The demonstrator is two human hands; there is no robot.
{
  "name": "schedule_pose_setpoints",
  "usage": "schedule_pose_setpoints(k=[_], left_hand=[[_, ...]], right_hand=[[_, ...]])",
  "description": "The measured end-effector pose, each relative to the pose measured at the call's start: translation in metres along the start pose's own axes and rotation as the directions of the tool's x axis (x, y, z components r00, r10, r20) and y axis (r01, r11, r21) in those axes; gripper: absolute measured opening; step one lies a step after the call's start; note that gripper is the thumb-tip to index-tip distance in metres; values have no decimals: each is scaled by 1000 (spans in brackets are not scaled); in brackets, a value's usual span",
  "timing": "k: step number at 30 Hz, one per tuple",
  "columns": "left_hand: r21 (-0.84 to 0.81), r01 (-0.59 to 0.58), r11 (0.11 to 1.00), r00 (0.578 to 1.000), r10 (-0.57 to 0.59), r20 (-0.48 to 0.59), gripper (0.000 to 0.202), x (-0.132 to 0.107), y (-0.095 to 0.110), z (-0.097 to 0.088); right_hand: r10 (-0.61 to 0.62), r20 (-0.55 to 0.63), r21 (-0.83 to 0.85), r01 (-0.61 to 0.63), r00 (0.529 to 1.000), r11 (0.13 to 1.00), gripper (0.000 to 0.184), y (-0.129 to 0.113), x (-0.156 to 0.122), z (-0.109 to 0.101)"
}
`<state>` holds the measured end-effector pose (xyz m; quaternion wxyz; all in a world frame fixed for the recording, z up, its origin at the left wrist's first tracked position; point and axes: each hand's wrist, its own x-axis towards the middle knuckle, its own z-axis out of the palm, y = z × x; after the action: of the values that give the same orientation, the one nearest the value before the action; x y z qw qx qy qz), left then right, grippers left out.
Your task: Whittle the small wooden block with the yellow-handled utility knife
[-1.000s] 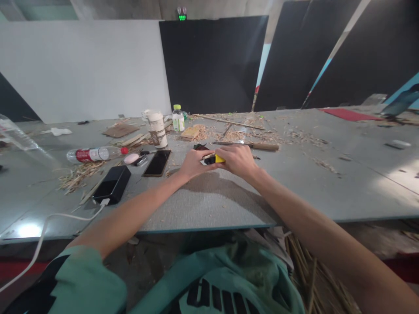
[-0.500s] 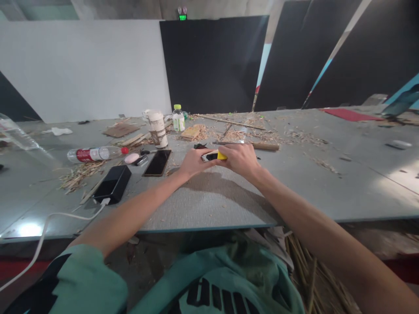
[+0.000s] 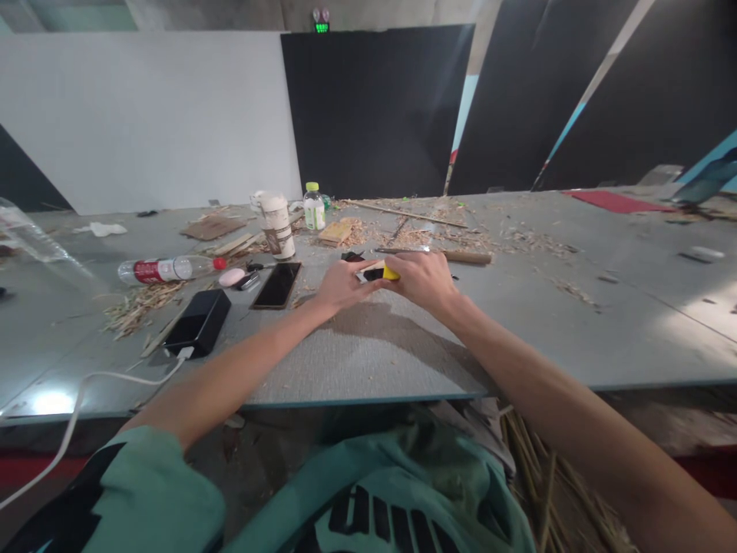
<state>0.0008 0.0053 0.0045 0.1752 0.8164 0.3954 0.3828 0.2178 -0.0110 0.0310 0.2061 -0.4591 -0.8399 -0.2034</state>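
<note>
Both of my hands meet over the middle of the grey table (image 3: 374,361). My left hand (image 3: 339,286) and my right hand (image 3: 423,278) are closed on a small yellow, black and white object (image 3: 380,272) held between them, just above the table top. What the object is I cannot make out. Right behind my hands lie a small dark piece (image 3: 351,256) and a long knife with a wooden handle (image 3: 446,256).
To the left lie a black phone (image 3: 277,286), a black power bank (image 3: 197,322) with a white cable (image 3: 86,392), a plastic bottle (image 3: 166,270) on its side, a paper cup (image 3: 276,224) and a small bottle (image 3: 314,207). Wood shavings and sticks litter the far table.
My hands and the yellow object have shifted slightly away from me and a little higher. Nothing else has moved.
</note>
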Motion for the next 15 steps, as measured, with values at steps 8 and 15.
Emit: schedule_pose_setpoints(k=[8,15], left_hand=[[164,13,986,999,-6,-41,60,2,-4,4],[111,122,986,989,-112,-92,65,4,1,4]], right_hand=[[91,-16,-41,-92,996,995,52,-9,0,-1],[187,-5,-46,-187,982,981,56,-15,2,-3]])
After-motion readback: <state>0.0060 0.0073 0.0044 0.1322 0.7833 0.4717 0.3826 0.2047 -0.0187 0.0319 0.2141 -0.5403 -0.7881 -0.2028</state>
